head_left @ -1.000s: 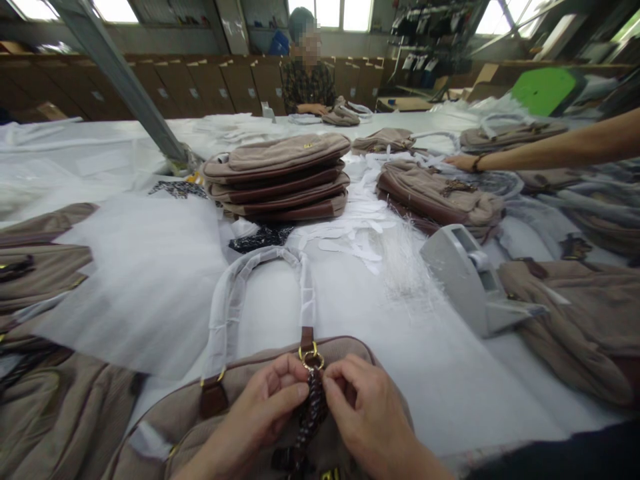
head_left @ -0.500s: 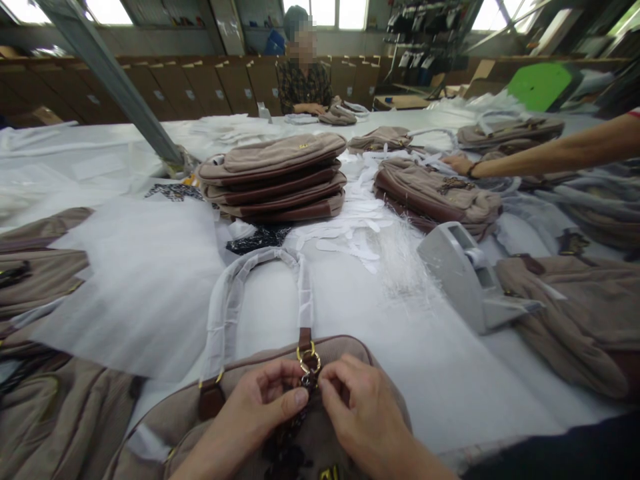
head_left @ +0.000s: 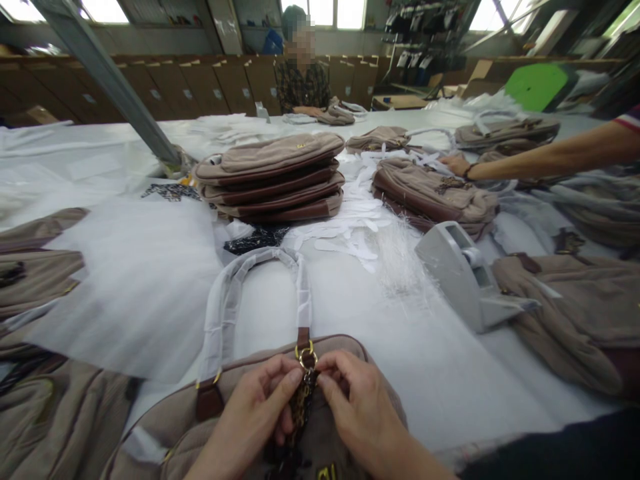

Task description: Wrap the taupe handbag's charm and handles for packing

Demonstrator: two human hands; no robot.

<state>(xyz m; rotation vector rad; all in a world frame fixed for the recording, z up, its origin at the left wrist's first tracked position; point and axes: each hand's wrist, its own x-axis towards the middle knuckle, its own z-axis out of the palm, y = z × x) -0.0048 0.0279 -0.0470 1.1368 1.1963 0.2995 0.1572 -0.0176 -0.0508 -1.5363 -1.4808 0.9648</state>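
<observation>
A taupe handbag (head_left: 235, 387) with brown leather trim lies in front of me, its paper-wrapped handle (head_left: 220, 313) standing up away from me. A gold ring (head_left: 308, 360) hangs at the right handle tab. Below it dangles a brown-and-black leopard-patterned scarf (head_left: 301, 403), its lower end dark and partly hidden. My left hand (head_left: 265, 400) pinches the scarf's top from the left, thumb against fingertips. From the other side my right hand (head_left: 355, 393) is closed in a pinch at the same spot, just under the ring. The exact fastening between the fingertips is too small to make out.
A stack of handbags (head_left: 270, 177) stands behind; more lie left and right. White foam sheet (head_left: 135, 287) covers the left. A grey tape dispenser (head_left: 465, 280) sits right. A co-worker's arm (head_left: 540, 157) reaches over bags; another person (head_left: 303, 83) works across the table.
My fingers have shifted slightly at the scarf's top, and more of its leopard pattern shows between my hands. The view has moved a little; the bag stays in place.
</observation>
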